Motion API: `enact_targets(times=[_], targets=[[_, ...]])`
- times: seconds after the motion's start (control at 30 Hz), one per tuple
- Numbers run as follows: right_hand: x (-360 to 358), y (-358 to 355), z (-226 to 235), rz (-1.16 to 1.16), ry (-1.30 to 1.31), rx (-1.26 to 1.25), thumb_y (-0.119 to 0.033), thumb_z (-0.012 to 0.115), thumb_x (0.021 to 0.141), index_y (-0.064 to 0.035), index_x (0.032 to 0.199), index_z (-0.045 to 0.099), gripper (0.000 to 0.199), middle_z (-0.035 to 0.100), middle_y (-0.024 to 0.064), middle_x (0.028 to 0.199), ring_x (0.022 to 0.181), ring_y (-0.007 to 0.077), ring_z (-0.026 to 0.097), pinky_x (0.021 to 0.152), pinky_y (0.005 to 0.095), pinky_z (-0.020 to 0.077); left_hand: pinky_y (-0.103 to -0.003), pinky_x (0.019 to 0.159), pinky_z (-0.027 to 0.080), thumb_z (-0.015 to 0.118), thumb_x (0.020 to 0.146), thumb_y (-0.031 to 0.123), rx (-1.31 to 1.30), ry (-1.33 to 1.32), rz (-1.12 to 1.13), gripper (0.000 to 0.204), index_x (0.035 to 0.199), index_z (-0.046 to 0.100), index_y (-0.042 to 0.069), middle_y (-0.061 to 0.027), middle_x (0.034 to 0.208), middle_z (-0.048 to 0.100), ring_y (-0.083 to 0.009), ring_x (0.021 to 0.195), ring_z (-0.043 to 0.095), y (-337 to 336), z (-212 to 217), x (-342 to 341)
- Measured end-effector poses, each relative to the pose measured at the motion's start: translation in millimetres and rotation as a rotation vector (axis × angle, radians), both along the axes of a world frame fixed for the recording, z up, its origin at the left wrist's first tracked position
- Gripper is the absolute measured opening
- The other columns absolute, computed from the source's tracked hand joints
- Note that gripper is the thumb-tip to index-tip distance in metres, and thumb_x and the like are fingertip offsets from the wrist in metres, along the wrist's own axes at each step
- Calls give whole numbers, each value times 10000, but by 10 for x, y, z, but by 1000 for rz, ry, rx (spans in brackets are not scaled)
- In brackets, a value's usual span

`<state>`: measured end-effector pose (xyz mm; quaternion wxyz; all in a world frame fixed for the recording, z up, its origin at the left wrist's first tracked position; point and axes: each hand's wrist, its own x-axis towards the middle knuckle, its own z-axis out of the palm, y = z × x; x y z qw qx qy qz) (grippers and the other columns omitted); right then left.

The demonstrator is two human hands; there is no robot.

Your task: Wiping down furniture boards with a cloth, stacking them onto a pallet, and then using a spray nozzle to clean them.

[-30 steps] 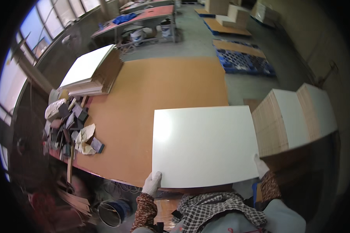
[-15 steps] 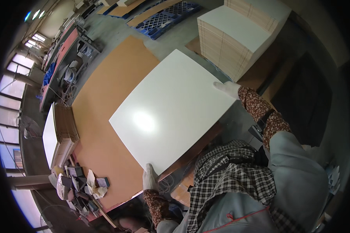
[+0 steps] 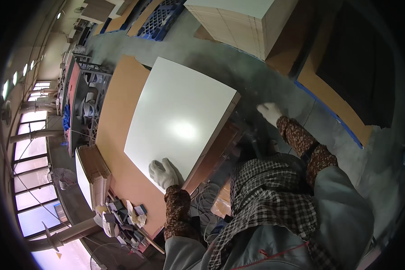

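Note:
A glossy white panel [image 3: 175, 108] lies on the brown board of the workbench [image 3: 117, 103], and its edge toward me shows some thickness. My left hand [image 3: 163, 173], in a white knitted glove, rests on the panel's near left corner with the fingers spread. My right hand [image 3: 269, 113], gloved too, is in the air to the right of the panel, apart from it. Nothing shows in its grasp, and its fingers look loosely extended.
A stack of panels [image 3: 94, 175] stands at the bench's left, beside a heap of small dark blocks [image 3: 121, 220]. Far right rises a tall stack of white-topped panels [image 3: 238, 27]. A blue-edged pallet with a brown board [image 3: 333, 108] lies right. Cables [image 3: 207, 202] hang below the bench.
The white panel, held by both hands before, now lies on the bench. My right hand has let go of it and is apart; my left hand has moved onto its top. The view has turned.

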<state>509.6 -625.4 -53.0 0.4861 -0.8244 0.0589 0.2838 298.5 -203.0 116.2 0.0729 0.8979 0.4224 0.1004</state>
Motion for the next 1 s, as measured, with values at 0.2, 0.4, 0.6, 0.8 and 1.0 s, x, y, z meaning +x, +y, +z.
enact_targets(times=[0.2, 0.4, 0.6, 0.8, 1.0], targets=[[-745, 145, -674, 272, 223, -151, -496, 582, 947, -48, 1194, 727, 531, 695, 228, 1230, 1176, 394, 650, 1019, 460, 499, -491, 1035, 446, 662, 944, 332, 157, -48, -40, 473, 1297, 569, 32, -190, 1347, 575, -375, 1240, 514, -113, -96, 191], [-1236, 1132, -1216, 661, 77, -23, -513, 533, 980, -126, 1386, 610, 566, 689, 204, 1262, 1174, 389, 653, 1020, 486, 506, -481, 1106, 419, 613, 977, 354, 126, -38, 7, 541, 1366, 549, -15, -235, 1391, 552, -403, 1292, 509, -36, -69, -17], [-1353, 1644, -1704, 712, -16, -150, -480, 555, 998, -135, 1553, 422, 667, 681, 201, 1276, 1133, 359, 679, 999, 453, 532, -484, 1080, 409, 608, 982, 266, 85, -27, -80, 479, 1345, 533, -36, -248, 1332, 547, -399, 1229, 523, -79, -262, 91], [-1152, 1703, -1751, 925, -5, -220, -463, 566, 997, -128, 1546, 439, 656, 662, 209, 1300, 1138, 349, 674, 1004, 464, 528, -424, 1080, 438, 622, 962, 111, 29, -107, -41, 441, 1361, 518, -46, -224, 1369, 508, -327, 1230, 532, -104, 18, 121], [-1260, 1804, -1840, 1111, -60, -295, -447, 577, 997, -121, 1539, 456, 644, 642, 216, 1323, 1144, 340, 670, 1009, 475, 524, -550, 1090, 418, 696, 889, 228, 121, -161, -15, 440, 1220, 576, -36, -303, 1335, 544, -455, 1279, 501, -48, -19, 182]])
